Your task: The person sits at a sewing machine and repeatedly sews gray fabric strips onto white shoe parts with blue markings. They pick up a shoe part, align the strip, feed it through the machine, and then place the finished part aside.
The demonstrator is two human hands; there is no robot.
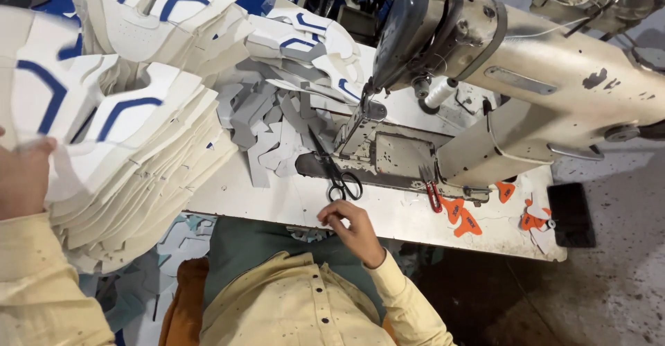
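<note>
Two hands busy: my left hand (24,180) steadies the leaning stack (138,159), which could topple; my right hand (350,225) pinches shut near scissors (339,173).

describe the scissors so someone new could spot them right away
Start at the big cream sewing machine on the white table. Just left of its metal base lie the scissors, black handles toward the right hand: the only dark metal tool among the grey cut pieces.

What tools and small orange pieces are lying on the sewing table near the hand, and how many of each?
Black-handled scissors: 1
Red-handled snips: 1
Orange cut pieces: about 4, some partly overlapping at the table's right edge
Total: about 6
The right hand rests just below the scissors; the left hand touches the stacked white pieces.
</note>
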